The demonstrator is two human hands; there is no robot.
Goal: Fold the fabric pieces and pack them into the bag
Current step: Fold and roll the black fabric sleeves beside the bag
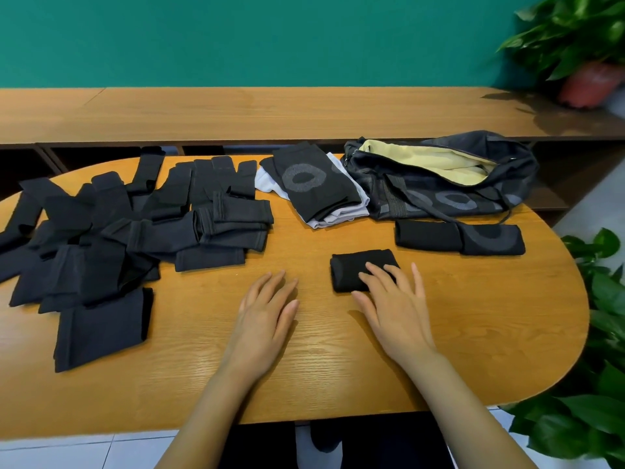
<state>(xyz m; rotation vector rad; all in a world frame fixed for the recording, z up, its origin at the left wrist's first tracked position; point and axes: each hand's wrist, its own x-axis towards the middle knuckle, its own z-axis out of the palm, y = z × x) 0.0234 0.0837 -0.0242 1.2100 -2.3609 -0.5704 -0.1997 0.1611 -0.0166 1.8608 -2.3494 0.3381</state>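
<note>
The fingers [380, 274] of the right hand [397, 309] are covering the near right part of the small folded black fabric piece [351, 269]. Left of the left hand [263, 319], the heap of loose black fabric pieces [111, 225] is running off the picture's edge. The inside of the dark grey cloth bag [456, 198] is barely showing.

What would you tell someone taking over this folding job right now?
Left hand: open, flat on the table, holding nothing.
Right hand: open, fingers resting on the folded black piece.
Bag: unzipped, far right; contents not visible.
Done: two more folded pieces lie just before the bag.
Left: fold the black pile at left, then pack everything.
</note>
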